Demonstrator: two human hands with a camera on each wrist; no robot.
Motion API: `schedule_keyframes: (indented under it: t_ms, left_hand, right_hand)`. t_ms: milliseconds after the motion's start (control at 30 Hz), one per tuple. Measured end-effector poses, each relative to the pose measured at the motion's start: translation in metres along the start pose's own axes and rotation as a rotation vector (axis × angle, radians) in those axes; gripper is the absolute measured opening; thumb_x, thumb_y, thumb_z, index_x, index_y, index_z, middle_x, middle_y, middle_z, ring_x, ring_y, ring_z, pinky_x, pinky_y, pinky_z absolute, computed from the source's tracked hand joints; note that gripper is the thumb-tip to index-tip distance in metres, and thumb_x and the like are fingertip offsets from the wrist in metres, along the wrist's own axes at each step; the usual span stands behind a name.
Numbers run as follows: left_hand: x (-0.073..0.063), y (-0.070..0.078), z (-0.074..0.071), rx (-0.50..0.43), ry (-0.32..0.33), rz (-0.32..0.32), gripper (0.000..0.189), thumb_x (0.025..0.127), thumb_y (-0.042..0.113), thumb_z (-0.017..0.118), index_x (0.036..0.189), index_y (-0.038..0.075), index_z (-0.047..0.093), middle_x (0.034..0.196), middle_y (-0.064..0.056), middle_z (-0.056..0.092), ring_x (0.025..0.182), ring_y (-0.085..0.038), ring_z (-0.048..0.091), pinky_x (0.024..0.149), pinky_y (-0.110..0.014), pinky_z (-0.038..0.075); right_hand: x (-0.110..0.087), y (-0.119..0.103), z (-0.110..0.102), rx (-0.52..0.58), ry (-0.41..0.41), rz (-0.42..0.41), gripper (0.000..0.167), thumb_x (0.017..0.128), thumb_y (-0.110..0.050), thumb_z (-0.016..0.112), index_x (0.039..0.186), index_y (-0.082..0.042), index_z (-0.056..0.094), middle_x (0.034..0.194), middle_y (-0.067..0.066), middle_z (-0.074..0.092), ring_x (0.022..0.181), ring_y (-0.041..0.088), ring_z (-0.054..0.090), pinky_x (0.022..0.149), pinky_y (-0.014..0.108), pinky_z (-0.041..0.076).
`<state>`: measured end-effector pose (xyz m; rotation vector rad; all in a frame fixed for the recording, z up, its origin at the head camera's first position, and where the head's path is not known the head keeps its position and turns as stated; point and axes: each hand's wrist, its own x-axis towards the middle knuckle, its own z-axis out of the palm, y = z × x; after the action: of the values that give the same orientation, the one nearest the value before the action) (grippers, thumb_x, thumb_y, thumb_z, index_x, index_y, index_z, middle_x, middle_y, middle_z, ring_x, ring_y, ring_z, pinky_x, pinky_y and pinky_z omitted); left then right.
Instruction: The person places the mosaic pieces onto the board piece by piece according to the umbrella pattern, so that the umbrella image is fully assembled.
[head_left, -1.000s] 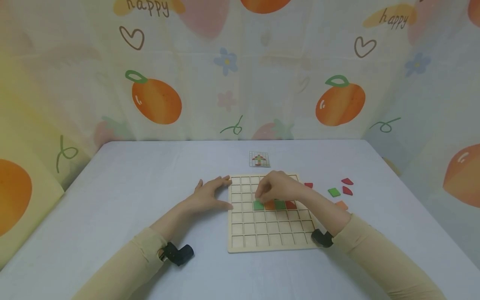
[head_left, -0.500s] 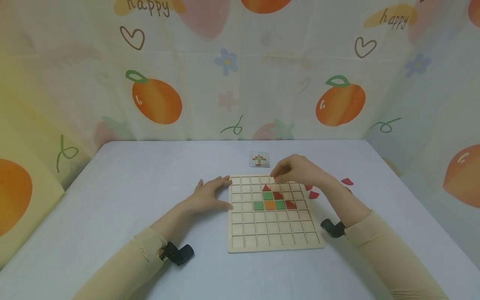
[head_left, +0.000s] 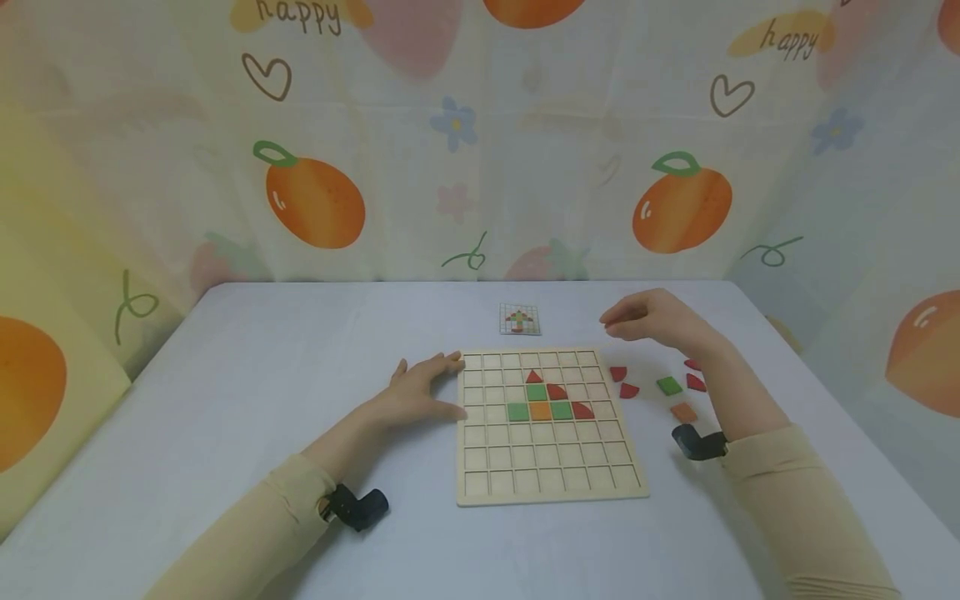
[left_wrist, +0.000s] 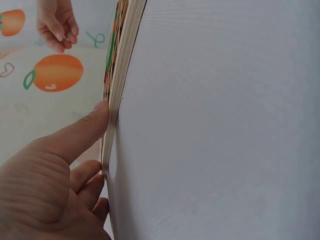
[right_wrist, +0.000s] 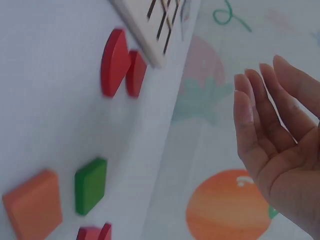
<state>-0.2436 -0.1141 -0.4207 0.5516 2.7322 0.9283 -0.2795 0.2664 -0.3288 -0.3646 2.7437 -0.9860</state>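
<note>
A wooden grid board lies on the table, with a red triangle, green squares, an orange square and red quarter-circle pieces set in its cells. My left hand spreads along the board's left edge, fingertips and thumb touching it; the left wrist view shows the thumb right at the rim. Raised beyond the board's far right corner, my right hand has loosely bent fingers. In the right wrist view nothing shows between those fingers.
Right of the board lie loose red pieces, a green square and an orange square. More red pieces sit farther right, partly behind the right forearm. A small pattern card lies behind the board. A printed curtain surrounds the table.
My right hand has lifted off the pieces on the board and moved right and back, past the far right corner. My left hand stays at the board's edge.
</note>
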Motion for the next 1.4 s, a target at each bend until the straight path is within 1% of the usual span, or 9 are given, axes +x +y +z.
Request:
schedule_keyframes:
  t_ms: [400, 533, 633, 700, 867, 933, 1200, 1300, 1400]
  left_hand:
    - [-0.001, 0.000, 0.000, -0.007, 0.000, 0.007, 0.080, 0.077, 0.039, 0.080, 0.146, 0.014, 0.047, 0.162, -0.002, 0.035, 0.154, -0.033, 0.022, 0.120, -0.070, -0.005]
    - [-0.001, 0.000, 0.000, -0.011, 0.003, 0.009, 0.080, 0.077, 0.040, 0.080, 0.146, 0.014, 0.047, 0.162, -0.002, 0.035, 0.154, -0.033, 0.022, 0.120, -0.070, -0.006]
    - [-0.001, -0.001, 0.000, -0.013, 0.002, 0.006, 0.080, 0.078, 0.040, 0.080, 0.146, 0.014, 0.047, 0.162, -0.002, 0.034, 0.155, -0.033, 0.022, 0.120, -0.070, -0.006]
    - [-0.001, -0.001, 0.000, -0.013, 0.000, -0.002, 0.080, 0.078, 0.040, 0.080, 0.146, 0.015, 0.047, 0.163, -0.001, 0.034, 0.155, -0.033, 0.022, 0.121, -0.069, -0.007]
    - [-0.001, -0.001, 0.000, -0.008, -0.001, -0.014, 0.080, 0.078, 0.039, 0.080, 0.147, 0.015, 0.046, 0.163, -0.001, 0.033, 0.155, -0.032, 0.021, 0.121, -0.068, -0.007]
    - [-0.001, -0.001, 0.000, -0.003, -0.001, -0.012, 0.080, 0.078, 0.040, 0.080, 0.147, 0.015, 0.046, 0.163, -0.001, 0.033, 0.155, -0.033, 0.021, 0.121, -0.068, -0.007]
    - [-0.001, 0.000, 0.000, -0.007, 0.002, 0.000, 0.080, 0.078, 0.040, 0.080, 0.146, 0.015, 0.047, 0.162, -0.001, 0.034, 0.155, -0.032, 0.022, 0.121, -0.069, -0.007]
    - [-0.001, 0.000, -0.001, -0.006, 0.000, 0.003, 0.080, 0.078, 0.039, 0.080, 0.146, 0.015, 0.046, 0.163, 0.000, 0.034, 0.155, -0.032, 0.021, 0.121, -0.068, -0.008]
    - [-0.001, 0.000, -0.001, -0.003, -0.001, 0.002, 0.080, 0.078, 0.039, 0.080, 0.147, 0.015, 0.046, 0.163, 0.000, 0.034, 0.155, -0.031, 0.021, 0.121, -0.068, -0.008]
  right_hand:
    - [-0.003, 0.048, -0.014, -0.022, 0.020, 0.147, 0.043, 0.095, -0.029, 0.062, 0.131, -0.004, 0.061, 0.134, 0.021, 0.061, 0.117, 0.035, 0.061, 0.104, 0.054, 0.050]
    - [0.003, 0.078, -0.019, -0.047, 0.051, 0.210, 0.045, 0.093, -0.036, 0.066, 0.129, -0.009, 0.062, 0.133, 0.019, 0.061, 0.111, 0.031, 0.062, 0.089, 0.040, 0.058]
    - [0.006, 0.096, -0.023, -0.048, 0.069, 0.248, 0.047, 0.089, -0.039, 0.069, 0.126, -0.011, 0.064, 0.131, 0.016, 0.062, 0.105, 0.026, 0.064, 0.075, 0.029, 0.058]
    - [0.002, 0.098, -0.026, -0.041, 0.062, 0.257, 0.049, 0.089, -0.038, 0.070, 0.127, -0.007, 0.063, 0.131, 0.020, 0.061, 0.104, 0.027, 0.063, 0.075, 0.028, 0.058]
    - [-0.009, 0.098, -0.029, -0.052, 0.045, 0.293, 0.049, 0.092, -0.033, 0.065, 0.129, -0.001, 0.060, 0.132, 0.026, 0.057, 0.106, 0.032, 0.060, 0.089, 0.039, 0.058]
    - [-0.011, 0.099, -0.030, -0.065, 0.046, 0.321, 0.046, 0.094, -0.030, 0.062, 0.129, 0.000, 0.059, 0.131, 0.026, 0.058, 0.105, 0.031, 0.059, 0.090, 0.041, 0.057]
    - [-0.017, 0.107, -0.034, -0.083, 0.025, 0.388, 0.049, 0.094, -0.030, 0.062, 0.128, 0.005, 0.058, 0.117, 0.025, 0.060, 0.100, 0.032, 0.054, 0.087, 0.040, 0.052]
    - [-0.019, 0.110, -0.033, -0.109, 0.020, 0.424, 0.054, 0.092, -0.033, 0.065, 0.126, 0.008, 0.057, 0.115, 0.025, 0.059, 0.100, 0.033, 0.053, 0.084, 0.040, 0.052]
    - [-0.021, 0.110, -0.032, -0.126, 0.019, 0.467, 0.059, 0.088, -0.037, 0.070, 0.123, 0.009, 0.058, 0.103, 0.021, 0.059, 0.096, 0.031, 0.052, 0.077, 0.034, 0.049]
